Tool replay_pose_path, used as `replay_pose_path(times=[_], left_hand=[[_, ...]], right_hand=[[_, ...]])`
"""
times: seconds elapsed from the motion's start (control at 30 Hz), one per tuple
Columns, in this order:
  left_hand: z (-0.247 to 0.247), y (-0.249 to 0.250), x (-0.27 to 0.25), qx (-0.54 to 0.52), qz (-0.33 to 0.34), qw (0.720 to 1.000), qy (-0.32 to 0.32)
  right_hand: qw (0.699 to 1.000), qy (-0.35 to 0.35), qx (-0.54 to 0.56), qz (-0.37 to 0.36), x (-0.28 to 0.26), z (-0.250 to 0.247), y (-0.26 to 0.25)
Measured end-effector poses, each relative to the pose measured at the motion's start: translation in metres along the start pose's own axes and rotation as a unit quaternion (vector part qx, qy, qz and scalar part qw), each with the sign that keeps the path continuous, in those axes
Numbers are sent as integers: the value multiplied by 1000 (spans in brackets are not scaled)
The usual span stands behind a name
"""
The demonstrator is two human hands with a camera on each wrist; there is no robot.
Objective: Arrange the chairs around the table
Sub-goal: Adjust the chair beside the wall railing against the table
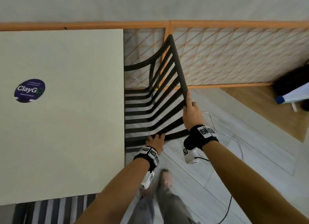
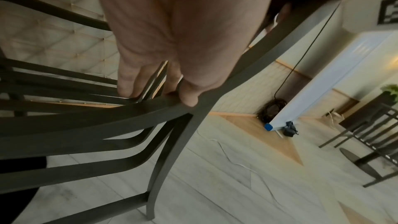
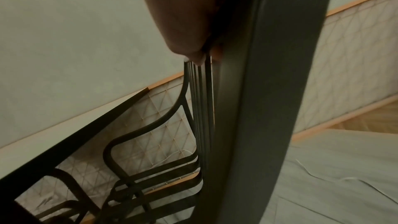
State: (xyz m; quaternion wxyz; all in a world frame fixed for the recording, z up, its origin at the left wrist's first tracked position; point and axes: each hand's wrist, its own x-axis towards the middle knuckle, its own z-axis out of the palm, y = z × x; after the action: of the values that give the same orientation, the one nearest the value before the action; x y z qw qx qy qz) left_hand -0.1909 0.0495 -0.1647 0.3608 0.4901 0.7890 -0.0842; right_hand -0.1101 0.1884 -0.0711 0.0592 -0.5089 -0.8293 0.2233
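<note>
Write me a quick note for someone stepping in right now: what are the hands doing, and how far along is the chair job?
Left hand: grips the black slatted chair low on its side frame.
Right hand: grips the chair's top rail.
Chair: seat partly tucked under the white table, at its right edge.
Done: this chair is almost placed.
Left: probably square it up and let go; another chair's slats show at the table's near edge.

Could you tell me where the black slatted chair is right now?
In the head view the black slatted chair stands at the right edge of the table, its seat partly tucked under, near the lattice screen.
</note>
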Motion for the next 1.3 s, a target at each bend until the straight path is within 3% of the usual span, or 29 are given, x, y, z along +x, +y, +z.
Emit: replay_pose_path(times=[0.27,0.47,0.63,1.0,1.3], left_hand=[[-5,4,43,-69,-26,997,7],[25,5,35,-94,-21,995,10],[23,-3,27,-110,0,994,10],[24,-20,-33,-105,12,992,67],[40,-35,-120,-138,10,982,127]], right_hand=[[999,12,-36,-38,53,-5,15],[1000,18,-21,-5,12,-4,25],[1000,21,-16,-2,9,-3,26],[1000,-4,0,16,-43,-16,26],[998,-50,-12,20,-101,-47,16]])
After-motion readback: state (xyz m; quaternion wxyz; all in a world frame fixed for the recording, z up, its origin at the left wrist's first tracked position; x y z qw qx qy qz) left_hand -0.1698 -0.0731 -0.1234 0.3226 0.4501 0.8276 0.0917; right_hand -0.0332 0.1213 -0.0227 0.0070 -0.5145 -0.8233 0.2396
